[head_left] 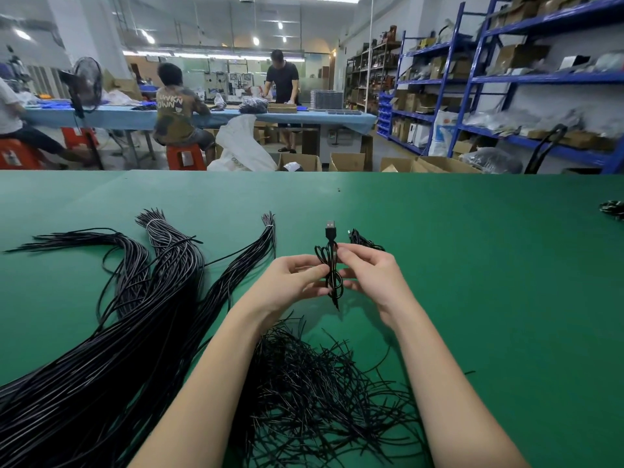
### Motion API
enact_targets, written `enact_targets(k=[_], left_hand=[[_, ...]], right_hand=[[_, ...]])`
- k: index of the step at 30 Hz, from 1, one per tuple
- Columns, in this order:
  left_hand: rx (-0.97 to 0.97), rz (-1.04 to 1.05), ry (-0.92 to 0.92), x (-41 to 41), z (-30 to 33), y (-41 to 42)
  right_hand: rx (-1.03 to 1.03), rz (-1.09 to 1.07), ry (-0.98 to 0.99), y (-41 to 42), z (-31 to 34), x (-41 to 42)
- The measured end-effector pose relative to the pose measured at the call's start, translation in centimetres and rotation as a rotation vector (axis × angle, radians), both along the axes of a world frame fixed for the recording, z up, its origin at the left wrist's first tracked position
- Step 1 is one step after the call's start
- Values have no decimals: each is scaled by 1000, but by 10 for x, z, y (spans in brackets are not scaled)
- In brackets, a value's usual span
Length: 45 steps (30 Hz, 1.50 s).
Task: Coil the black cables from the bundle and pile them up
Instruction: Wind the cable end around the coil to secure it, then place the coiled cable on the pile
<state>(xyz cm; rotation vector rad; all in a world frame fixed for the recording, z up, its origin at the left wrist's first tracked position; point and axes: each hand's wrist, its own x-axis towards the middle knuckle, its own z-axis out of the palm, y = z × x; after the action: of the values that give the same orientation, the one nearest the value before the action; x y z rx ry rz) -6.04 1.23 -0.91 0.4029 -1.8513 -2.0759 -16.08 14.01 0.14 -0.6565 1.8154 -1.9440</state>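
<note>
Both hands meet at frame centre over the green bench (472, 265). Left hand (292, 282) has its fingers curled onto the left side of a coiled black cable (332, 275), pinching it; right hand (369, 273) pinches the same coil from the right, thumb and fingertips on the strands. Coil is held upright above the bench, long and narrow, with the USB plug (330, 229) sticking up out of the top and a loose end hanging below the hands.

Just behind the right hand, upper centre-right: a small pile of coiled cables (363, 239) lying on the bench, partly hidden by the fingers.

Left half of the frame: the big bundle of black cables (111, 349), uncoiled, fanned from lower left toward upper centre. Several sub-bunches, at least two tied near their far ends with pale bands.

Bottom centre, between and under the forearms: a loose heap of short black ties (314, 393), tangled, flat on the bench.

Far right edge, mid-height: another dark cable clump (613, 209), mostly cut off by the frame.

Background, top of frame: other people at a blue-covered table (304, 118), blue shelving (472, 79) at upper right.
</note>
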Motion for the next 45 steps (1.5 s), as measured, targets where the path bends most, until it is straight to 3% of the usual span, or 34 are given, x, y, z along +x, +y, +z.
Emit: enact_targets(k=[4,8,16,31,35,41,45], left_hand=[[44,114,-49,-2,1,1],[-60,297,-205,-24,0,-4],[24,306,-284,-102,9,-9],[-692,55,-470,-121,-3,0],[-727,27,-448,-115,-5,0],[-689,169,-370,-84,0,-1],[-764,117,-339,-43,1,3]], right_hand=[[75,24,7,9,-5,-8],[119,-67,-34,19,-18,-19],[181,-85,-46,22,-39,-25],[246,-91,2,21,-48,-27],[260,-97,16,21,-49,-27],[261,-111,19,20,-48,-27],[282,-113,44,21,-48,-26]])
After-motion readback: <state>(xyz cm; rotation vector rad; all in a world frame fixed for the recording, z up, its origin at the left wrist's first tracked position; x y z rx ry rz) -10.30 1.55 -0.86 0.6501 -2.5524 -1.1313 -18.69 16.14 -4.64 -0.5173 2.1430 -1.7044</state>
